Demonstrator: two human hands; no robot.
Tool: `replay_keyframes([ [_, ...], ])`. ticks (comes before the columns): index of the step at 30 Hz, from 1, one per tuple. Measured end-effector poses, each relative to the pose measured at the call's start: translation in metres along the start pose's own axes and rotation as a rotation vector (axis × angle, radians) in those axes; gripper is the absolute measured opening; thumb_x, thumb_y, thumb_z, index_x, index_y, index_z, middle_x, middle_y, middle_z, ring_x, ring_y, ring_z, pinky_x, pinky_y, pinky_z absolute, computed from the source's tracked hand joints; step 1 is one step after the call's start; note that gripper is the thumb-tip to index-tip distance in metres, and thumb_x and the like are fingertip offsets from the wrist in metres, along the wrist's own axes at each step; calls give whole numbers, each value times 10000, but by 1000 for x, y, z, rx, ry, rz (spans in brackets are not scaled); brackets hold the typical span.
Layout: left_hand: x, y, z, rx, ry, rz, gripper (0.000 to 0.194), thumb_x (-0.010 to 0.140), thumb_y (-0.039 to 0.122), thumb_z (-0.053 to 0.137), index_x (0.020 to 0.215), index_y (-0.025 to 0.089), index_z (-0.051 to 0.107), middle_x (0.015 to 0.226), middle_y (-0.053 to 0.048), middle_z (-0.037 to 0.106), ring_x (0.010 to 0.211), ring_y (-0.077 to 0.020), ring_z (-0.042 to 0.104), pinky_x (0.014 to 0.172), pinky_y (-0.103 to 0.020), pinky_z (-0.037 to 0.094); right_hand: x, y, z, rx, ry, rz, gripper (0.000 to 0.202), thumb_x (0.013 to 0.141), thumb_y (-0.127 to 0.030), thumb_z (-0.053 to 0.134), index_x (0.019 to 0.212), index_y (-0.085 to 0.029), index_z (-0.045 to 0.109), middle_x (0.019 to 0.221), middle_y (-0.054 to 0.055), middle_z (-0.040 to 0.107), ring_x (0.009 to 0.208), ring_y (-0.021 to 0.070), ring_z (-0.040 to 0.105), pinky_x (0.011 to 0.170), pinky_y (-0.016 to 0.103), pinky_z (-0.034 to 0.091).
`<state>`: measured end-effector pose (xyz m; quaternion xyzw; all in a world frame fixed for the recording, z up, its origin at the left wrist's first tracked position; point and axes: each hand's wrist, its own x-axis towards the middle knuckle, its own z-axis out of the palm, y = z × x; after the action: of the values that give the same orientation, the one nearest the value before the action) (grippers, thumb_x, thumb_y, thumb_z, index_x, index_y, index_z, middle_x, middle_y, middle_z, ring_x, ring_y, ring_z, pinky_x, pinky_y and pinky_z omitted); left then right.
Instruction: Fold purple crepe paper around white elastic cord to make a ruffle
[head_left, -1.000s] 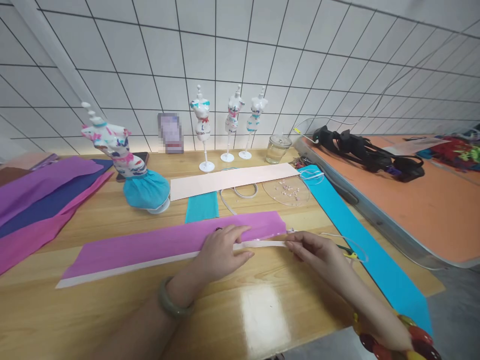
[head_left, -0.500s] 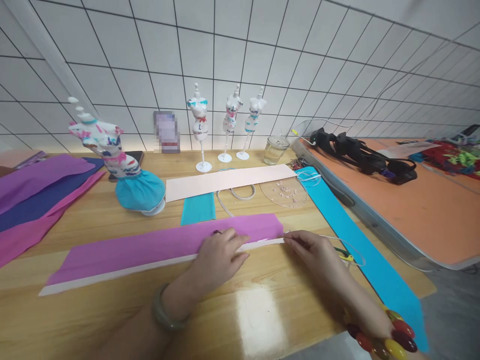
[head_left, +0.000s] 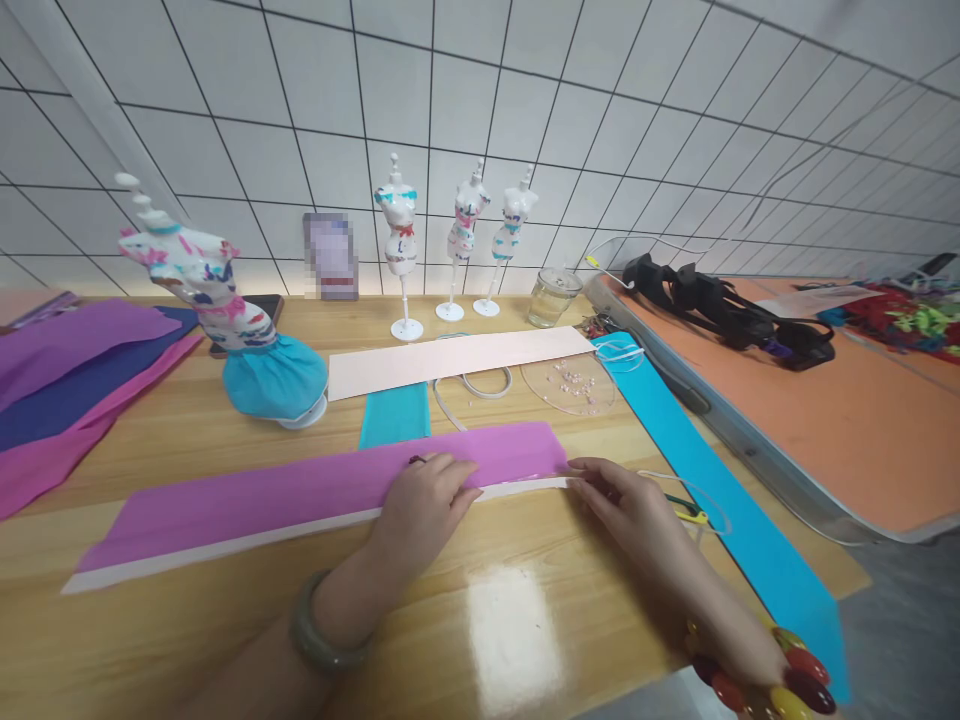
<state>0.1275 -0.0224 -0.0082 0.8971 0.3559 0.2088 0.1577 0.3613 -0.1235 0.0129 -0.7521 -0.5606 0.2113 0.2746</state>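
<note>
Two bare hands at one long purple strip (head_left: 285,495), this lying aslant across the wooden table (head_left: 570,580), white edging (head_left: 225,543) along its near side. Left hand (head_left: 426,503): laid over the strip right of its middle, fingers bent, thumb close to forefinger at the white edging; pinch or mere pressure, impossible to tell. Right hand (head_left: 626,505): thumb and forefinger closed on the right end of the white edging. Just beyond the right hand, a partly hidden tool (head_left: 691,516), yellow and green. Behind the purple strip: a turquoise piece (head_left: 395,415), partly under a pale pink strip (head_left: 457,362). Farther right, a bright blue strip (head_left: 727,510). At left, a blue-skirted dress form (head_left: 202,275), tilted.
</note>
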Motion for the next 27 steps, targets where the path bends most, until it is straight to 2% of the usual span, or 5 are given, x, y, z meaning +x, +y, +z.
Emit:
replay_keyframes([
  [2,0,2,-2,81,-2,33,170,798,249,609,959,212,645,871,-32,640,882,-205,571,788,-351,461,1,-1,0,6,3,-1,281,839,-349,484,1030,-191,614,953,71,698,831,218,643,706,322,496],
  [5,-1,1,-2,204,14,23,263,779,295,630,1034,229,624,1068,-69,605,1048,-252,512,863,-402,440,2,-1,1,-9,8,-7,282,837,-345,484,1031,-185,612,917,74,701,804,219,645,682,324,495],
  [10,-6,-8,10,372,37,44,421,859,382,491,1262,262,490,1406,-97,384,1322,-302,261,1036,-505,274,3,1,2,-11,2,-5,288,843,-347,475,1039,-184,610,898,75,700,781,217,640,661,320,491],
  [18,-10,-11,12,429,-2,43,457,912,402,346,1332,235,415,1434,-102,337,1347,-279,219,1064,-513,231,7,-7,2,-69,35,-1,309,853,-369,465,1067,-193,603,839,55,687,715,189,631,611,284,467],
  [27,-9,-10,13,422,-13,28,460,911,401,345,1331,228,416,1427,-104,346,1342,-281,232,1063,-519,232,13,-2,8,-111,44,-75,334,871,-349,428,1138,-197,561,827,53,688,708,184,629,637,278,462],
])
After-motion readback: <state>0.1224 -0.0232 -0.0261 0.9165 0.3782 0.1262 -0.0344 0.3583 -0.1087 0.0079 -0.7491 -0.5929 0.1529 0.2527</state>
